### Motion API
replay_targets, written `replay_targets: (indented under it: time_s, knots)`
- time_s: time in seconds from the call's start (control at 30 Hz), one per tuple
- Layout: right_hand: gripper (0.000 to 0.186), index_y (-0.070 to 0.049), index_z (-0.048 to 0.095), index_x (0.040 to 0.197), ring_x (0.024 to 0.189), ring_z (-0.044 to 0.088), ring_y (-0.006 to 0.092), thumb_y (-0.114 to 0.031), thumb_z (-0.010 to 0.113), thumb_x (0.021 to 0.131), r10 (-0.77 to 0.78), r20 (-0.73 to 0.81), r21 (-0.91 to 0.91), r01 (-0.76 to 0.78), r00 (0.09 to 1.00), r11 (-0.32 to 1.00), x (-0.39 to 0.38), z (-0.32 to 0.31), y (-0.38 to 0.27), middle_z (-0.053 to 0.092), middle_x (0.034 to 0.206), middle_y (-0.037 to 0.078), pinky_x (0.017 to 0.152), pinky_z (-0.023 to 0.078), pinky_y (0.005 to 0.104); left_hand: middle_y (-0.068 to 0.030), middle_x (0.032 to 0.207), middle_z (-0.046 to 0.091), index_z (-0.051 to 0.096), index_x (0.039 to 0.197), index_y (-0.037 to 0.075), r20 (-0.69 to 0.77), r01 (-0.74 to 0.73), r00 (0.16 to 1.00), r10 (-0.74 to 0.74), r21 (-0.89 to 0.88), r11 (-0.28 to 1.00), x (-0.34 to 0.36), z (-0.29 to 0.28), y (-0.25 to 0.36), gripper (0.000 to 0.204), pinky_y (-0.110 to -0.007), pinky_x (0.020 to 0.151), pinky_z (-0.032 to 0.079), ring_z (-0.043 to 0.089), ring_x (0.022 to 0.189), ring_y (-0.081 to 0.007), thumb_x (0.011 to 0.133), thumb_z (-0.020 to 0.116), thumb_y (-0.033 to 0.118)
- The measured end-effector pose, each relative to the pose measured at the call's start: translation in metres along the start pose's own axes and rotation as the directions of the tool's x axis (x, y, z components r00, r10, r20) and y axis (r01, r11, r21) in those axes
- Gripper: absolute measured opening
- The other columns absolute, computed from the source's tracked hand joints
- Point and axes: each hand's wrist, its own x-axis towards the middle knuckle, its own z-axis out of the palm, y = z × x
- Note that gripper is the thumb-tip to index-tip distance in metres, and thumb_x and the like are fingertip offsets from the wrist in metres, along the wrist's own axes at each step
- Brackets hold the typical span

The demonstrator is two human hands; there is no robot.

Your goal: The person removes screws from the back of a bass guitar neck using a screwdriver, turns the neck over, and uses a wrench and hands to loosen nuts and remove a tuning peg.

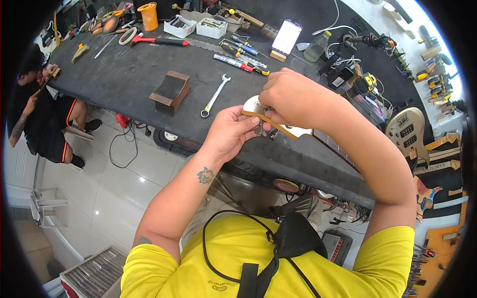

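Observation:
A guitar headstock (252,105) with a cream face and amber wooden edge lies over the bench's near edge. Its fretted neck (334,145) runs off to the right beneath my right forearm. My left hand (227,130) grips the headstock's near side, thumb and fingers closed around the edge by a metal tuner (259,130). Another dark metal tuner (273,134) sits just right of it. My right hand (293,97) is closed over the headstock's face, its fingertips pinched downward. Whatever they pinch is hidden behind the hand.
Left of my hands are a combination wrench (215,96) and a neck rest (170,93). Behind lie screwdrivers (243,47), a saw (164,42), a marker (232,62) and a propped phone (287,37). A person (39,102) sits at far left.

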Motion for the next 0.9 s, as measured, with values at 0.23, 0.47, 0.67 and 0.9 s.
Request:
replay_targets:
  time_s: [0.23,0.47,0.67,0.9]
  knots:
    - [0.017,-0.004,0.072,0.078,0.09,0.065,0.0321,-0.019,0.079,0.079,-0.187,-0.202,0.095,0.209,0.962,0.973,-0.005,0.007,0.009,0.068,0.077,0.009,0.088,0.053,0.0436,-0.0148,0.118,0.073,0.062,0.128,-0.006,0.073,0.003,0.997,-0.001,-0.032,0.999,-0.004,-0.005,0.0,0.027,-0.037,0.094,0.061,0.075,0.105,-0.0229,0.103,0.065,0.004]
    - [0.016,-0.002,0.072,0.084,0.091,0.066,0.0338,-0.017,0.077,0.082,-0.211,-0.112,0.182,0.229,0.971,0.956,0.005,-0.005,0.014,0.069,0.086,0.011,0.084,0.055,0.0446,-0.012,0.112,0.075,0.065,0.128,-0.004,0.07,-0.006,0.998,0.006,-0.001,1.0,-0.002,-0.001,0.001,0.03,-0.035,0.089,0.06,0.074,0.101,-0.0209,0.099,0.069,0.005]
    - [0.017,-0.003,0.074,0.1,0.099,0.07,0.0344,-0.011,0.07,0.085,-0.185,-0.264,0.066,0.209,0.947,0.976,0.102,0.027,0.027,0.074,0.097,0.011,0.083,0.057,0.0453,-0.011,0.111,0.075,0.066,0.125,-0.004,-0.024,-0.006,1.0,0.006,0.031,1.0,0.002,0.0,-0.007,0.027,-0.033,0.087,0.058,0.072,0.098,-0.0177,0.099,0.067,0.002]
    - [0.02,-0.003,0.073,0.103,0.102,0.071,0.0342,-0.012,0.072,0.085,-0.255,0.141,-0.218,0.282,0.956,0.934,0.151,0.028,0.0,0.073,0.102,0.011,0.086,0.058,0.0465,-0.0119,0.112,0.075,0.066,0.126,-0.005,0.027,-0.019,0.999,0.018,0.038,0.999,-0.002,-0.004,-0.008,0.026,-0.033,0.087,0.058,0.073,0.099,-0.018,0.1,0.066,0.002]
